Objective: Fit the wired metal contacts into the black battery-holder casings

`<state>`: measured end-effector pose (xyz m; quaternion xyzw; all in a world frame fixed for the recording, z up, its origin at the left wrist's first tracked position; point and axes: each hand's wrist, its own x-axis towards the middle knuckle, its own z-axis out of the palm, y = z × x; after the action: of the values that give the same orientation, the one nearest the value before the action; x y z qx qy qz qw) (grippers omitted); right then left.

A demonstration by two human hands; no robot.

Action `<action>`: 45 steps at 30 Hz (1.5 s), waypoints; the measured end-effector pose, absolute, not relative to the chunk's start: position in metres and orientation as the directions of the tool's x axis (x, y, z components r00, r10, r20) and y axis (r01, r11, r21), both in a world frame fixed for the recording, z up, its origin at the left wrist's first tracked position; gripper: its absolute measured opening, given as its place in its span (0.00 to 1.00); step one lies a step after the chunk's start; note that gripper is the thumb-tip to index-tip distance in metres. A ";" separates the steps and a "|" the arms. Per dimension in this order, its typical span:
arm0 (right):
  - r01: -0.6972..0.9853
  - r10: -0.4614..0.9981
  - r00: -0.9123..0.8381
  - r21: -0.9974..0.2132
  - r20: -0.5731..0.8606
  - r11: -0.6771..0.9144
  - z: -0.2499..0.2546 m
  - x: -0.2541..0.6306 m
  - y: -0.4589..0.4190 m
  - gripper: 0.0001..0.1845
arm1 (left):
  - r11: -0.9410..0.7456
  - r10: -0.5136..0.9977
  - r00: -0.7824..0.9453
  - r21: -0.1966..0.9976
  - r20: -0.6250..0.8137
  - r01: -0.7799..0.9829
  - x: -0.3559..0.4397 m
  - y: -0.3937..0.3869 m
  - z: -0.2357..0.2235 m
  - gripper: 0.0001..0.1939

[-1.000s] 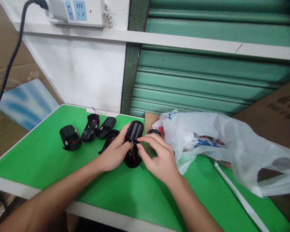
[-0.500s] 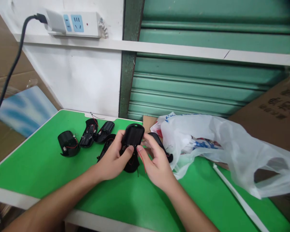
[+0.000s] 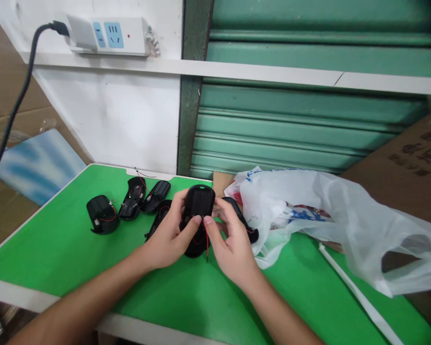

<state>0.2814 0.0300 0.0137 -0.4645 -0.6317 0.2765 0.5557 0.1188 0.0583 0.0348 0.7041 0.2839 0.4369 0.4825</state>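
Gripping black case (image 3: 201,200) over green table (image 3: 147,287) with curled fingers of left hand (image 3: 167,237) and right hand (image 3: 234,242), resting thumbs by red wire (image 3: 207,239), probably steadying opposite sides evenly.

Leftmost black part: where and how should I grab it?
I'd grip the black part by its smooth, curved far-left side, coming from the left, since the red wire runs across its near, right side.
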 end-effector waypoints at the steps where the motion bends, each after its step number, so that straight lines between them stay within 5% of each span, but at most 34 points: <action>1: 0.283 0.887 0.044 -0.857 0.460 0.431 0.013 0.281 0.030 0.20 | -0.393 0.818 0.450 0.919 0.359 -0.018 0.119 0.058 0.034 0.26; 7: 0.295 0.874 0.060 -0.845 0.482 0.446 0.010 0.277 0.030 0.26 | -0.440 0.827 0.401 0.898 0.395 0.024 0.122 0.056 0.031 0.26; 45: 0.167 0.892 0.272 -0.931 0.361 0.326 -0.002 0.254 0.024 0.22 | -0.570 0.810 0.347 0.772 0.472 0.281 0.134 0.050 0.018 0.26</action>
<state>0.2539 0.0243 -0.0021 -0.5015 -0.5279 0.2924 0.6199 0.1337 0.0502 0.0183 0.7654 0.3564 0.4464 0.2965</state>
